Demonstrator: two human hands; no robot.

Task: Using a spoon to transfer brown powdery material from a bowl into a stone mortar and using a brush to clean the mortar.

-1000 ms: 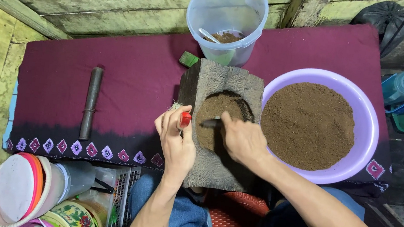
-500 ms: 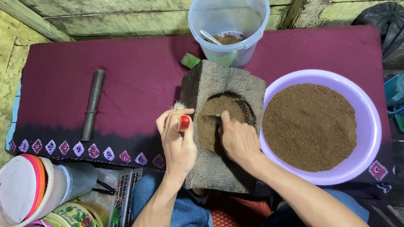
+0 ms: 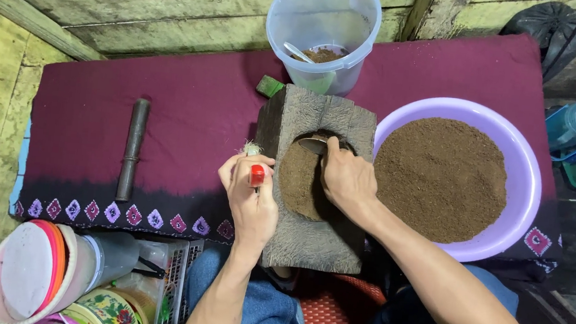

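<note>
Wooden block (image 3: 309,234): stood at the near edge of the maroon cloth (image 3: 193,125), its hollow filled with brown powder (image 3: 300,181).

Right hand (image 3: 348,180): laid over the hollow, fingers closed on a metal spoon (image 3: 312,143) whose bowl is seen at the hollow's far rim.

Left hand (image 3: 251,197): held at the block's left edge, fingers curled narrowly around a small red-tipped item (image 3: 257,174); a pale tuft is seen just beyond the fingertips. What the item is cannot be told.

Purple basin (image 3: 528,171): set touching the block's right side, heaped with the same brown powder.

Clear bucket (image 3: 326,25): placed at the cloth's far edge behind the block, a little powder and a white scoop (image 3: 298,52) inside.

Green piece (image 3: 269,86): lying just beside the block's far left corner.

Dark rod (image 3: 132,147): laid lengthwise towards the cloth's left edge, well apart from the block.
</note>
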